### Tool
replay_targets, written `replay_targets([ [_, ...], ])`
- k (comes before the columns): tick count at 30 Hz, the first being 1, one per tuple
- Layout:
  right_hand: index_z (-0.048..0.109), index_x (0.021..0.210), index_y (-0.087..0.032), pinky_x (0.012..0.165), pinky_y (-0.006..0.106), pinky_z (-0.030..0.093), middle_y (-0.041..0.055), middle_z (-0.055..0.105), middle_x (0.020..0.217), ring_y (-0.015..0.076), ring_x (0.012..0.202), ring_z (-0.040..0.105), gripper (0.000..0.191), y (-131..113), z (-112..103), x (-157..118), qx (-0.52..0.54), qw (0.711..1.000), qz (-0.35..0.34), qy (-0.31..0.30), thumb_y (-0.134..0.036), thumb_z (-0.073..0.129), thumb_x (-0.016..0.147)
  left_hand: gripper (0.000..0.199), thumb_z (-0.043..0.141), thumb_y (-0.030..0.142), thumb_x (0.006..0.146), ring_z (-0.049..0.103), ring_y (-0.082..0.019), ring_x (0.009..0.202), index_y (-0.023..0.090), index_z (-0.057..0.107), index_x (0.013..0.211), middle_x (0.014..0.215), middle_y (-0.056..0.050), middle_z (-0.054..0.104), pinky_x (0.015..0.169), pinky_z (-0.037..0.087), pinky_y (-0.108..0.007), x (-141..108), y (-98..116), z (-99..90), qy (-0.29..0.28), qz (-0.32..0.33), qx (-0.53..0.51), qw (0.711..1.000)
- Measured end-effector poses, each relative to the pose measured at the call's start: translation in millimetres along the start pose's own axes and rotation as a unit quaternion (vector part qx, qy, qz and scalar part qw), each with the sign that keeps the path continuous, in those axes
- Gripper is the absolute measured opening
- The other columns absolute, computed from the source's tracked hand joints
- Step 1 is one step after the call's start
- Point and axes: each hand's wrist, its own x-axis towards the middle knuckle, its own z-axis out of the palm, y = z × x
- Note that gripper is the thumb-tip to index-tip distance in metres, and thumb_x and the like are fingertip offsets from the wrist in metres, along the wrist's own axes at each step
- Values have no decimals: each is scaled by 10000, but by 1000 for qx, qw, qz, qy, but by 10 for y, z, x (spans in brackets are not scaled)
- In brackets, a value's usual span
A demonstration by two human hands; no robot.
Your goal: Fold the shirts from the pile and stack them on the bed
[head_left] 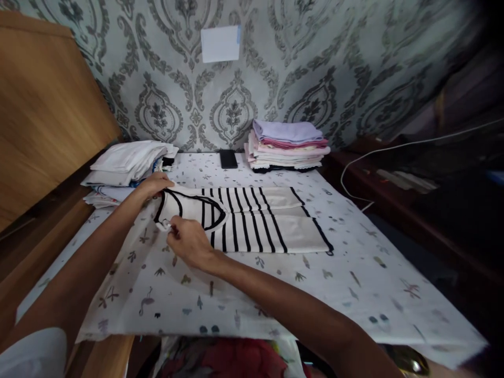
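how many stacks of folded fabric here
2: a mostly white fabric stack, back left on the white printed tablecloth, and a lavender-topped pinkish fabric stack, back right, beyond the black-striped white shirt.

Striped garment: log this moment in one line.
striped garment: on tablecloth; left fingers: at far-left corner; right fingers: pinching near-left corner

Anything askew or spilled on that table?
No spills visible. Two untidy spots: the black-striped top has folded panels that leave a gap widening toward the hem, and the clothes stack at left has staggered edges, unlike the squarer stack at right.
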Motion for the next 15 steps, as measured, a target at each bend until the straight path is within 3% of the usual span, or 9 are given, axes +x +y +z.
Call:
replay_targets([
  [3,511,777,-218,549,207,438,-55,578,619,130,598,622,110,173,-222,-126,216,972,68,54,-113,541,783,217,711,294,690,523,-120,518,200,562,817,610,44,531,448,404,-192,8,287,-3,20,13,-85,996],
  [7,471,813,-226,422,180,411,-90,543,578,123,492,634,150,441,-472,-393,438,882,161,64,-139,571,743,243,708,258,731,492,-108,489,210,544,904,601,56,503,444,386,-189,-17,823,164,-10,47,-144,988],
  [11,451,826,-221,436,177,470,-87,570,579,147,533,688,234,672,-665,-704,508,828,223,80,-173,645,705,240,688,248,776,469,-99,480,212,561,977,632,58,503,474,400,-210,-62,1298,580,-43,99,-111,988],
  [15,452,814,-207,517,202,545,-44,622,623,167,607,729,214,855,-777,-909,532,792,286,92,-127,633,735,317,704,271,763,514,-126,492,204,582,1048,661,37,555,508,421,-244,-92,1548,1081,-64,132,-35,989],
])
